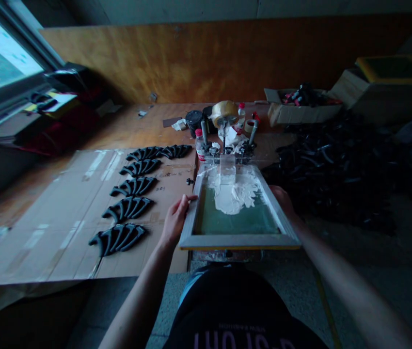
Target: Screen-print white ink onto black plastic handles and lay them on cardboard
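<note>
In front of me a screen-printing frame (240, 241) with pale grey metal sides is held in a clamp, slightly raised at its near edge. White ink (229, 202) is smeared over the far half of its green mesh (224, 225). A clear squeegee block (227, 169) rests upright in the ink at the far end. My left hand (176, 218) is closed on the frame's left side, its thumb near the edge. On the right side, my right hand (282, 198) grips the frame, its fingers partly hidden.
Rows of black curved parts (120, 238) lie on cardboard (64, 218) to the left. A dark heap of black parts (337, 165) fills the right. Behind the frame stand a tape roll (224, 112), red-capped bottles (199, 144) and a black tub (193, 121). An open carton (300, 114) sits far right.
</note>
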Tool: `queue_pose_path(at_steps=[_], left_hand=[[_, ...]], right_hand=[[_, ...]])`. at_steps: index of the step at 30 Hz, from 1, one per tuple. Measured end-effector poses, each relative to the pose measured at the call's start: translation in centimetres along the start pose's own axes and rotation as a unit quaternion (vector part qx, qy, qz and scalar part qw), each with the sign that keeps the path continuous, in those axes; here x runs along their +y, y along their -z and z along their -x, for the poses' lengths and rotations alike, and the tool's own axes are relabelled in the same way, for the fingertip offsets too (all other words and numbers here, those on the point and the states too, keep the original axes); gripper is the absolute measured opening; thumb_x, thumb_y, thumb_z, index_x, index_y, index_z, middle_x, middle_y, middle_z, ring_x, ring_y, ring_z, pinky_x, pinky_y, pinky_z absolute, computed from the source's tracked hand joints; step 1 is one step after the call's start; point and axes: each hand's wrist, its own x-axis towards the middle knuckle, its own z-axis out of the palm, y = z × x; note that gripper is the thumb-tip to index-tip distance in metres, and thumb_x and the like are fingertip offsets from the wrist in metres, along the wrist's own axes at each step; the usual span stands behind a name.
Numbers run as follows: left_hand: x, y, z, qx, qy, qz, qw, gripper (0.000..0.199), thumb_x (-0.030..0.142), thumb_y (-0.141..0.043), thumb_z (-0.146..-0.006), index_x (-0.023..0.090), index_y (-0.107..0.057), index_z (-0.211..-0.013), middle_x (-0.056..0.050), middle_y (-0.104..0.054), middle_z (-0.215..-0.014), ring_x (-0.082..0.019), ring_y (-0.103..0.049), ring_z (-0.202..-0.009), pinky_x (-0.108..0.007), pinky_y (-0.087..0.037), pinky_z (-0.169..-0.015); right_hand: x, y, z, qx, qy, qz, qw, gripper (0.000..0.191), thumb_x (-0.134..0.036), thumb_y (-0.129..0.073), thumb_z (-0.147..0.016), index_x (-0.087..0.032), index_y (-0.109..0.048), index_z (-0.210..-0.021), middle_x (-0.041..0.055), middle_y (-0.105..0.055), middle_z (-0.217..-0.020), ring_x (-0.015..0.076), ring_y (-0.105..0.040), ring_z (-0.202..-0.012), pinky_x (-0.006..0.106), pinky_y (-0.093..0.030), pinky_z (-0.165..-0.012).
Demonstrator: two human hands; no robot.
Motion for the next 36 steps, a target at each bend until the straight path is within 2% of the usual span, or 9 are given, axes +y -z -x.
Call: queue_pose_path(at_steps=[3, 6, 11, 18, 24, 28, 31, 34, 36], left_hand=[[-5.5, -0.4, 0.5, -0.027, 0.071, -0.002, 0.997, 0.07, 0.059, -0.061, -0.078, 0.019, -0.052, -0.135, -0.003, -0.066, -0.084, -0.014, -0.059, -0.065, -0.021, -0.044, -0.055], [-9.1, -1.3, -0.1, -0.01, 0.087, -0.032, 0.996, 0.079, 0.053, -0.064, -0.076, 0.017, -0.043, -0.142, -0.001, -0.062, -0.075, -0.013, -0.055, -0.06, -0.022, -0.042, -0.053], [-10.7, -1.6, -0.9, -0.013, 0.071, -0.075, 0.995, 0.07, 0.051, -0.059, -0.08, 0.015, -0.048, -0.139, 0.001, -0.057, -0.071, -0.012, -0.051, -0.059, -0.021, -0.039, -0.052], [-11.8, -1.1, -1.0, -0.012, 0.068, -0.081, 0.994, 0.064, 0.052, -0.058, -0.082, 0.019, -0.05, -0.137, -0.002, -0.064, -0.081, -0.015, -0.058, -0.068, -0.024, -0.045, -0.063], [-11.3, -1.3, -1.0, -0.02, 0.076, -0.048, 0.996, 0.067, 0.052, -0.059, -0.081, 0.016, -0.049, -0.136, -0.001, -0.062, -0.074, -0.014, -0.055, -0.061, -0.022, -0.042, -0.054], [-10.3, -1.5, -0.8, -0.019, 0.086, -0.032, 0.996, 0.07, 0.051, -0.061, -0.079, 0.014, -0.048, -0.137, 0.0, -0.061, -0.073, -0.012, -0.054, -0.059, -0.022, -0.042, -0.053], [-9.3, -1.4, -0.6, -0.027, 0.097, -0.006, 0.995, 0.076, 0.053, -0.064, -0.076, 0.013, -0.045, -0.139, -0.002, -0.063, -0.075, -0.014, -0.057, -0.061, -0.022, -0.043, -0.054], [-6.8, -0.8, -0.2, -0.034, 0.101, 0.013, 0.994, 0.081, 0.054, -0.067, -0.074, 0.015, -0.043, -0.141, -0.001, -0.064, -0.073, -0.014, -0.057, -0.059, -0.022, -0.042, -0.052], [-4.3, -0.3, 0.1, -0.025, 0.089, 0.011, 0.996, 0.073, 0.058, -0.064, -0.077, 0.018, -0.049, -0.137, 0.0, -0.063, -0.072, -0.012, -0.055, -0.056, -0.021, -0.039, -0.049]], right_hand=[[-1.6, 0.3, -3.7, 0.049, 0.062, 0.039, 0.996, 0.032, -0.03, -0.059, -0.085, -0.013, -0.067, -0.111, 0.0112, -0.064, -0.12, 0.0246, -0.061, -0.109, 0.042, -0.048, -0.099], [-5.6, -2.8, -6.5, 0.018, 0.161, 0.068, 0.984, 0.056, -0.028, -0.077, -0.071, -0.017, -0.059, -0.123, 0.0135, -0.051, -0.135, 0.0303, -0.052, -0.119, 0.049, -0.043, -0.102], [-8.8, -6.7, -5.4, -0.161, 0.196, 0.127, 0.959, 0.009, -0.021, -0.067, -0.081, -0.02, -0.064, -0.089, 0.0068, -0.066, -0.089, 0.0231, -0.061, -0.089, 0.035, -0.049, -0.08], [-7.5, -2.6, -0.4, -0.294, 0.398, 0.086, 0.865, 0.019, -0.005, -0.056, -0.076, -0.021, -0.065, -0.081, 0.0031, -0.065, -0.076, 0.0189, -0.057, -0.077, 0.029, -0.042, -0.068], [-7.7, -3.6, 0.7, -0.195, 0.375, 0.135, 0.896, 0.017, -0.009, -0.052, -0.083, -0.019, -0.066, -0.086, 0.0057, -0.066, -0.082, 0.0208, -0.057, -0.082, 0.031, -0.043, -0.069], [-7.8, -3.9, 1.7, -0.229, 0.373, 0.088, 0.895, 0.013, -0.013, -0.056, -0.085, -0.02, -0.066, -0.09, 0.0049, -0.066, -0.083, 0.0201, -0.06, -0.082, 0.03, -0.045, -0.07], [-8.9, -4.3, -1.1, -0.208, 0.299, 0.059, 0.929, 0.02, -0.024, -0.065, -0.085, -0.024, -0.066, -0.104, 0.0026, -0.069, -0.092, 0.0196, -0.063, -0.085, 0.03, -0.048, -0.074], [-9.3, -4.2, -6.4, -0.126, 0.216, 0.046, 0.967, 0.048, -0.029, -0.073, -0.08, -0.026, -0.059, -0.125, 0.0035, -0.069, -0.105, 0.0207, -0.064, -0.09, 0.033, -0.05, -0.08], [-8.1, -2.8, -9.6, -0.069, 0.168, 0.041, 0.983, 0.054, -0.032, -0.073, -0.08, -0.024, -0.056, -0.131, 0.0035, -0.07, -0.1, 0.0195, -0.065, -0.083, 0.034, -0.051, -0.078]])
